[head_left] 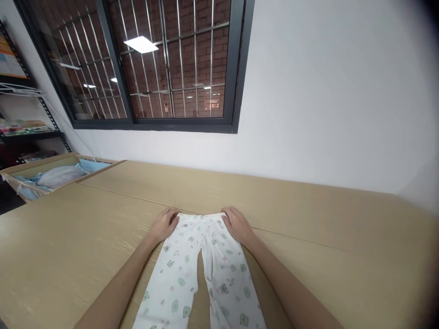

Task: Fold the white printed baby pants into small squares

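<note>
A pair of white trousers (181,260) with a green and grey print lies spread on the table, waistband away from me and legs running toward me past the lower edge of the view. My left hand (166,224) is closed at the left corner of the waistband, thumb on the cloth. At the opposite corner, my right hand (237,224) holds the waistband the same way. The fingertips of both hands are partly hidden. One trouser leg, on the right, shows creases near the inner seam.
The tan table (325,219) has a seam running across it and meets a white wall (325,91). At the left stands a cardboard box (41,163) with blue and white cloth inside. Beyond it is a dark shelf rack (30,135). A barred window (171,68) is above.
</note>
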`<control>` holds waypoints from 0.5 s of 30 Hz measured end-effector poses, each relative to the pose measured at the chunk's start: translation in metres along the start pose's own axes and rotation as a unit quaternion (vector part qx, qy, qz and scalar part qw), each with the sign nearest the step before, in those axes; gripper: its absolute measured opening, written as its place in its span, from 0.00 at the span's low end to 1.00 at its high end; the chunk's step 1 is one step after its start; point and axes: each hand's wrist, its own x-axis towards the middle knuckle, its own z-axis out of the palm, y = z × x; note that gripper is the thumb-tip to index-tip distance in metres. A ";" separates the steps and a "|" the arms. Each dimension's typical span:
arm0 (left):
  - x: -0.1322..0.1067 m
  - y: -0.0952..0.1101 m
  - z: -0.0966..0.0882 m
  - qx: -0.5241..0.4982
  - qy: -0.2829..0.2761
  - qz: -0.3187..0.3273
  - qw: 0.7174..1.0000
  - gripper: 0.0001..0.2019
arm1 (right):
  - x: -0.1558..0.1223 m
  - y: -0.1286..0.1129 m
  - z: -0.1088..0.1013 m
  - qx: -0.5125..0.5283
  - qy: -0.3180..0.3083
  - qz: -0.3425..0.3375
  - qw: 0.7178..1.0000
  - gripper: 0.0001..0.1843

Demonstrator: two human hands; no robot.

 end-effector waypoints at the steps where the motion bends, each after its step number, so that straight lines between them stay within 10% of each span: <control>1: 0.000 -0.001 0.000 0.000 -0.002 -0.001 1.000 0.15 | 0.000 0.000 0.000 0.000 0.000 -0.001 1.000 0.15; 15: 0.001 -0.002 0.002 -0.048 -0.006 -0.001 0.999 0.12 | 0.000 0.001 -0.001 0.048 0.008 0.009 0.999 0.12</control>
